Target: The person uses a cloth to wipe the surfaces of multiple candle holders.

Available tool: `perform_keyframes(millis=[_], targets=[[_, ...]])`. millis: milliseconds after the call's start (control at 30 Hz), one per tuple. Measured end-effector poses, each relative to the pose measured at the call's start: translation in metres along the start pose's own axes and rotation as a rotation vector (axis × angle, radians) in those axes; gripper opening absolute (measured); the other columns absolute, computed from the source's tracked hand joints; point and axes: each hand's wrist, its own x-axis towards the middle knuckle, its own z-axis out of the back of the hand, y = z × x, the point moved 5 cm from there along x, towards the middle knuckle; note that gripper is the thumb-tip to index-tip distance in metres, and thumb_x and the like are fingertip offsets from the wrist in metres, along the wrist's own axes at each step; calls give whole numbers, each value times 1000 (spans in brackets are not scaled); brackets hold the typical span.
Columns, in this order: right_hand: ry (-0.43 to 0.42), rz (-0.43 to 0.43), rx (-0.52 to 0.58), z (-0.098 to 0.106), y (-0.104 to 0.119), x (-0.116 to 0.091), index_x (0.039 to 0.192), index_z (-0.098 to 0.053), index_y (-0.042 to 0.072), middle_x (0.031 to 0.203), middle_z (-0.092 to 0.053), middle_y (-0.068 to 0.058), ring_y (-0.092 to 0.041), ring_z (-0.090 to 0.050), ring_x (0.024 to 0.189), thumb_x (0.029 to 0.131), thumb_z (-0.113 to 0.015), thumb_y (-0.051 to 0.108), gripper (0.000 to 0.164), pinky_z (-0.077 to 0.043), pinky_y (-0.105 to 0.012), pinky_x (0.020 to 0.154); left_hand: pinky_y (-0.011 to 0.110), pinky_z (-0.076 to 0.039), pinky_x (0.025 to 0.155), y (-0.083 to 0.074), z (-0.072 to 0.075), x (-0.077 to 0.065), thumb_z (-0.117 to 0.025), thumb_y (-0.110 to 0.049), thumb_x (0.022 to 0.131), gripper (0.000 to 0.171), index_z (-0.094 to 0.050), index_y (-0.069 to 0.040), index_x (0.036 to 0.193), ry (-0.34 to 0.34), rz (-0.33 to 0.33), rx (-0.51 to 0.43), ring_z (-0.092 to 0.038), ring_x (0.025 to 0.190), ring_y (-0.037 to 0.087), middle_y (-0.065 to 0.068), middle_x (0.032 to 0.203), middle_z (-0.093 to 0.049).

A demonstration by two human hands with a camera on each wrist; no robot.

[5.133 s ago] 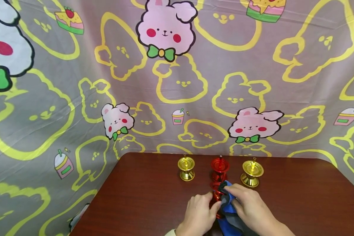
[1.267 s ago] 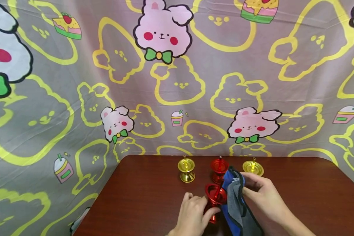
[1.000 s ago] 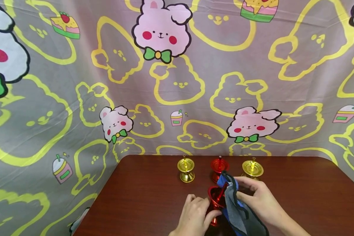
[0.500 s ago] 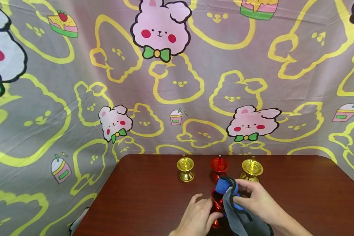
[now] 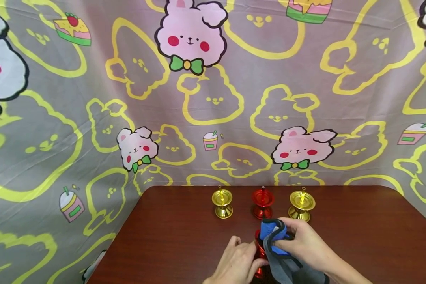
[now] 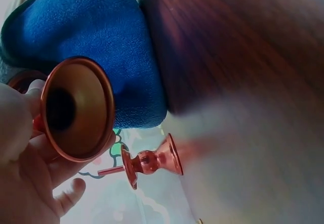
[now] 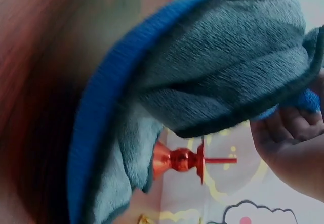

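Observation:
A red metallic candle holder (image 5: pixel 258 273) is gripped by my left hand (image 5: pixel 236 260), thumb and fingers round its stem. Its hollow flared base (image 6: pixel 91 107) faces the left wrist camera. My right hand (image 5: pixel 307 242) pinches a folded cloth (image 5: pixel 277 269), blue on one side and grey with dark edging on the other. That cloth (image 7: pixel 217 62) lies against the held holder's dish and hides most of it and its spike. Just beyond the hands, a second red candle holder (image 5: pixel 262 212) stands upright on the table.
Two gold candle holders stand upright near the back edge, one on the left (image 5: pixel 223 212) and one on the right (image 5: pixel 301 214) of the standing red one. The dark wooden table (image 5: pixel 170 236) meets a grey patterned curtain (image 5: pixel 177 98) behind and at the left.
The cloth has moved left and down over the held holder's dish, covering more of it. My right hand has followed; my left hand keeps its grip. The standing holders have stayed put.

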Motion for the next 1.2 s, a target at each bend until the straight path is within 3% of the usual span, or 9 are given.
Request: perform_keyframes(millis=[167, 300, 533, 800, 1000, 1100, 1200], targets=[[-89, -90, -60, -1, 2, 3, 104, -69, 6, 85, -66, -2, -12, -60, 75, 86, -80, 15, 23, -51, -27, 69, 23, -34, 73, -1, 2, 0, -69, -38, 93, 24, -61, -16, 99, -54, -3, 35, -60, 66, 0, -11, 70, -60], [-125, -109, -54, -2, 3, 3, 99, -69, 5, 78, -63, 0, -11, -58, 70, 84, -81, 14, 21, -49, -26, 65, 23, -35, 74, 0, 1, -1, -71, -35, 91, 24, -62, -15, 101, -65, 3, 29, -60, 68, 1, -11, 72, -62], [-73, -111, 34, -7, -1, 3, 97, -70, 3, 80, -68, -1, -9, -59, 70, 83, -81, 12, 20, -51, -26, 63, 23, -36, 75, 1, -3, -9, -72, -31, 88, 26, -63, -13, 104, -44, -23, 47, -61, 69, 1, -10, 76, -66], [-41, -28, 10, 2, 3, 5, 94, -70, 3, 80, -68, -1, -11, -61, 70, 84, -80, 11, 17, -53, -28, 64, 25, -38, 74, 3, 2, -5, -71, -36, 90, 28, -63, -12, 103, -87, -33, 41, -64, 71, 2, -9, 74, -65], [-29, -26, -6, 12, 5, 3, 94, -70, 3, 81, -70, -1, -11, -62, 71, 83, -80, 10, 16, -55, -30, 65, 23, -37, 73, 5, 5, -1, -62, -43, 97, 30, -65, -14, 106, -17, 15, 23, -63, 75, -2, -12, 76, -66], [-87, -55, -47, 26, 6, 3, 94, -71, 3, 81, -71, -1, -10, -62, 71, 84, -81, 12, 18, -54, -28, 66, 23, -37, 73, 6, 7, 4, -59, -47, 98, 35, -66, -14, 108, 14, 62, 26, -63, 74, -2, -13, 75, -65], [-235, -90, -78, 54, 8, 2, 102, -72, 0, 84, -73, -3, -12, -65, 76, 87, -80, 14, 22, -53, -28, 69, 24, -36, 70, 13, 9, 5, -57, -48, 99, 33, -64, -16, 95, 27, 131, 3, -59, 64, -2, -16, 65, -57]])
